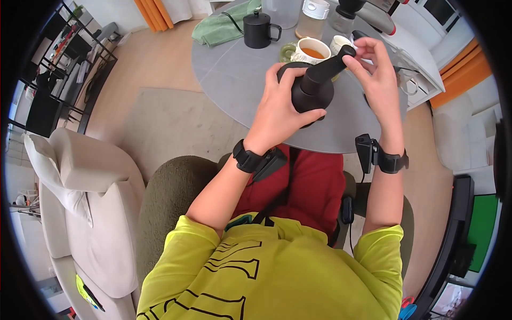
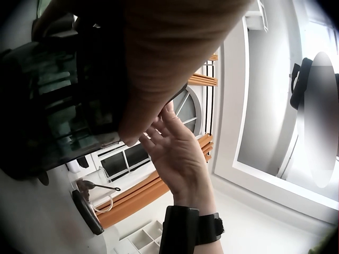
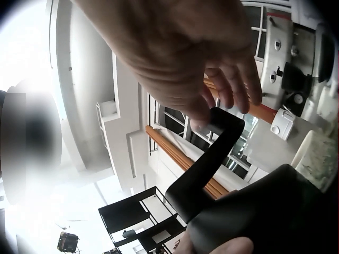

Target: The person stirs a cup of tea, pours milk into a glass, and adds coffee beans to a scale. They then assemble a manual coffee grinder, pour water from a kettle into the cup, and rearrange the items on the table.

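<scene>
A black, rounded device [image 1: 312, 96] with a long crank-like arm [image 1: 326, 69] is held over the table's near edge. The left hand [image 1: 280, 109] grips its body, fingers over the far side and thumb along the near side. At the arm's knobbed end [image 3: 225, 120], the right hand [image 1: 380, 77] has its thumb against the knob and its fingers curved around beyond it. In the right wrist view, the right hand [image 3: 185, 58] is above the knob, and left-hand fingertips [image 3: 233, 246] show below the body. The dark body [image 2: 58, 111] fills the left wrist view's left side.
On the grey round table [image 1: 229, 85] stand a black lidded pot [image 1: 257, 31], a cup of orange-brown liquid [image 1: 313, 49], a smaller white cup [image 1: 340, 42] and a jar [image 1: 312, 20]. A green cloth [image 1: 221, 26] lies at the far left. A beige sofa [image 1: 101, 229] stands left.
</scene>
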`<state>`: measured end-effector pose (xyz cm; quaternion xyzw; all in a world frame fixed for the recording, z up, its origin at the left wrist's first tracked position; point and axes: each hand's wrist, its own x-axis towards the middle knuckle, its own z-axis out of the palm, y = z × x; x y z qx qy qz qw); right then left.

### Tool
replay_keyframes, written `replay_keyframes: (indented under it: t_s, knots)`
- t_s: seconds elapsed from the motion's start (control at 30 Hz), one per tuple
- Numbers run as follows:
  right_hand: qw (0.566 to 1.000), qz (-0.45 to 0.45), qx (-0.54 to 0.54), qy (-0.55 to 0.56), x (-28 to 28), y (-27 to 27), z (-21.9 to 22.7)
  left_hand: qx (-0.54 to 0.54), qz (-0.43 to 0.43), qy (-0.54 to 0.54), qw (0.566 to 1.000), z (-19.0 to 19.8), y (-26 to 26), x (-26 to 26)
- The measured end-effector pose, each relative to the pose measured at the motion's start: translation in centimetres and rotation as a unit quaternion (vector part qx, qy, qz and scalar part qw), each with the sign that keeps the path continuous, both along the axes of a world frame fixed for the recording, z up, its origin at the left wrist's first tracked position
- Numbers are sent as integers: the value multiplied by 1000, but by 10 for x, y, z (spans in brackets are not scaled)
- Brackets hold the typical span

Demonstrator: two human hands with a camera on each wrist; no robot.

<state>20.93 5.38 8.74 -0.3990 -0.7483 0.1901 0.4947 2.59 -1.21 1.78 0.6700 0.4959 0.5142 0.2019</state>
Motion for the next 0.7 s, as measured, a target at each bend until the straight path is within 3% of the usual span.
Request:
replay_keyframes:
  t_s: [0.03, 0.1, 0.13, 0.2, 0.27, 0.33, 0.4, 0.47, 0.6, 0.67, 0.7]
  knots:
    - [1000, -4, 4, -4, -2, -3, 3, 10, 2, 4, 1000, -1, 1, 1]
    - [993, 86, -17, 83, -7, -9, 7, 11, 0, 5, 1000, -2, 2, 1]
    - [994, 79, -16, 79, -4, -9, 7, 9, 2, 9, 1000, -2, 2, 1]
    - [994, 70, 61, -64, 0, -2, 4, 17, -4, 10, 1000, -1, 1, 1]
    - [995, 63, 29, -73, -4, -6, 4, 6, 3, 24, 1000, 0, 1, 1]
    - [995, -33, 23, -89, -11, -12, 6, 13, 6, 35, 999, 0, 1, 0]
    - [997, -22, 28, -65, -9, -9, 5, 4, 1, 34, 999, 1, 1, 0]
    - [998, 53, 16, -33, -4, -5, 5, 10, 1, 34, 999, 0, 1, -1]
    - [996, 38, 10, -74, -2, -8, -1, 19, -2, 20, 1000, -7, 5, -2]
    - [992, -51, 45, -103, -7, -13, 1, 21, -1, 21, 1000, -6, 4, -1]
    - [992, -49, 45, -104, -7, -12, 0, 25, 2, 22, 999, -5, 3, -1]
